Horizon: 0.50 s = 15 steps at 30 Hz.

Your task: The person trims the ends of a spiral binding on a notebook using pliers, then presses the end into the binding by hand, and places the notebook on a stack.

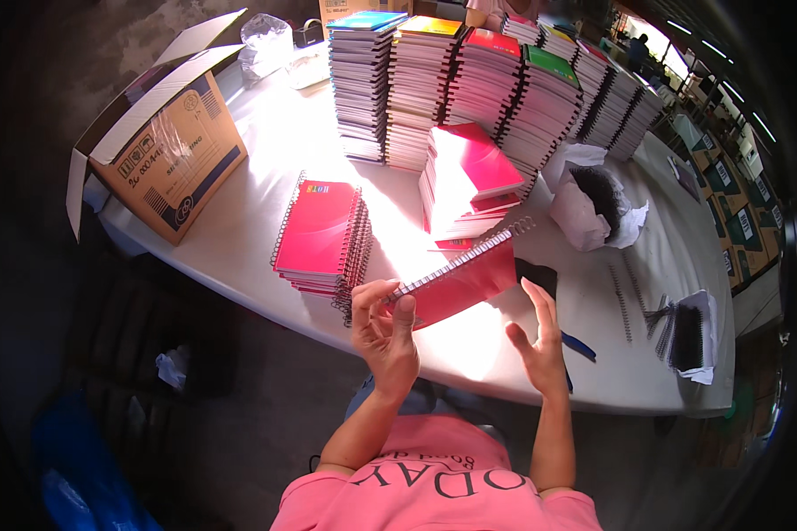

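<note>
My left hand (388, 345) pinches a red notebook (469, 281) at its left end, thumb on top near the bound edge. A wire coil runs through the holes along that edge, and its loose end sticks out past the far right corner. Off the notebook's right end, my right hand (542, 347) is raised with fingers apart, holding nothing. Left of the notebook lies a pile of red coil-bound notebooks (314, 230). Just beyond it stands a stack of red-covered books (474, 173), partly washed out by sunlight.
Tall notebook stacks (359, 88) line the table's back. An open cardboard box (181, 155) sits at the left. Wire coils fill a paper wrapping (598, 208) and a white box (689, 332) at the right; loose coils (622, 301) and a blue-handled tool (579, 346) lie nearby.
</note>
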Motion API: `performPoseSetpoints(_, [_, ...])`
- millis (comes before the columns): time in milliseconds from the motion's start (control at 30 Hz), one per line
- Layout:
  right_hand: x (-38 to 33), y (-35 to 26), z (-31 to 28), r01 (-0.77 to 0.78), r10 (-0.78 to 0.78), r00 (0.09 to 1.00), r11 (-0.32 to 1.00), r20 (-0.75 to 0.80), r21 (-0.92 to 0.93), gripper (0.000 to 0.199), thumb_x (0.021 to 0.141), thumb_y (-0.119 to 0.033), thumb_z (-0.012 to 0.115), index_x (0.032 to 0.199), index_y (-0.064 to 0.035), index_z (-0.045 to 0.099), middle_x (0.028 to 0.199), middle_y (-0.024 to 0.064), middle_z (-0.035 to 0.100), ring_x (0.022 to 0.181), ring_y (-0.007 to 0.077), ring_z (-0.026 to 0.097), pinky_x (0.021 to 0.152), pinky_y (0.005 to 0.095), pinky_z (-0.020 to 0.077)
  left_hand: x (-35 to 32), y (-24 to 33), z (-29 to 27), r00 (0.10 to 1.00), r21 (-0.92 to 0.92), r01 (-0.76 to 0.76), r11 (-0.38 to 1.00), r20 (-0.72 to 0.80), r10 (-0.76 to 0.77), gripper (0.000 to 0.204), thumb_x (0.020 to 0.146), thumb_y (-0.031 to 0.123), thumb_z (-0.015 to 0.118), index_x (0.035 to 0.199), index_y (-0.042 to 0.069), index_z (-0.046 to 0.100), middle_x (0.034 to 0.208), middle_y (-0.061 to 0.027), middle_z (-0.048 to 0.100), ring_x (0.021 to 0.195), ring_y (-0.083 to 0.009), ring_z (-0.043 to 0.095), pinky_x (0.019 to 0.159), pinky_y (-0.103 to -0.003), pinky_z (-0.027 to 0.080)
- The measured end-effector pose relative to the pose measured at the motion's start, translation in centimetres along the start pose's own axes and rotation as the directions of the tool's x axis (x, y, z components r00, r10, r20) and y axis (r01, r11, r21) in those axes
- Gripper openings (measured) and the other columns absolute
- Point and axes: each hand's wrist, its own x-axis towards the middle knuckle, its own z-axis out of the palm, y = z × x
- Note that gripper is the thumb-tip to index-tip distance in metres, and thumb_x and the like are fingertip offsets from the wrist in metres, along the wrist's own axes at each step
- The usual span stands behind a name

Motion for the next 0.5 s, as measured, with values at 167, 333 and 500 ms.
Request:
performPoseSetpoints(167, [6.4, -5.6, 5.5, 0.017, -0.093, 0.995, 0.465, 0.029, 0.885, 0.050, 0.087, -0.019, 0.067, 0.130, -0.0043, 0.046, 0.111, 0.0103, 0.060, 0.094, 0.0181, 0.062, 0.080, 0.0306, 0.0525, 2.3, 4.6, -0.7, 0.981, -0.062, -0.192, 0.979, -0.050, 0.189, 0.019, 0.094, 0.012, 0.056, 0.111, 0.002, 0.056, 0.099, -0.0028, 0.053, 0.089, -0.0096, 0.056, 0.082, -0.025, 0.048])
performPoseSetpoints(333, [13.3, -11.4, 8.5, 0.103, -0.236, 0.968, 0.689, 0.089, 0.717, 0.045, 0.087, -0.014, 0.066, 0.128, -0.0046, 0.048, 0.080, 0.0017, 0.060, 0.068, 0.0065, 0.056, 0.058, 0.0209, 0.0465, 6.5, 7.4, -4.9, 0.945, 0.510, -0.278, 0.814, -0.006, 0.326, 0.022, 0.089, 0.016, 0.065, 0.108, 0.004, 0.062, 0.099, -0.0027, 0.058, 0.093, -0.0103, 0.056, 0.086, -0.030, 0.042])
performPoseSetpoints(500, [18.8, -8.8, 14.0, 0.110, -0.207, 0.914, 0.954, 0.350, 0.278, 0.031, 0.088, -0.024, 0.062, 0.116, -0.0100, 0.057, 0.079, 0.0081, 0.058, 0.071, 0.0180, 0.056, 0.072, 0.0304, 0.0465, 9.7, 4.3, -8.5, 0.974, 0.772, -0.136, 0.621, -0.009, 0.224, 0.030, 0.086, 0.024, 0.068, 0.111, 0.008, 0.063, 0.107, -0.0048, 0.058, 0.100, -0.0150, 0.054, 0.089, -0.035, 0.040])
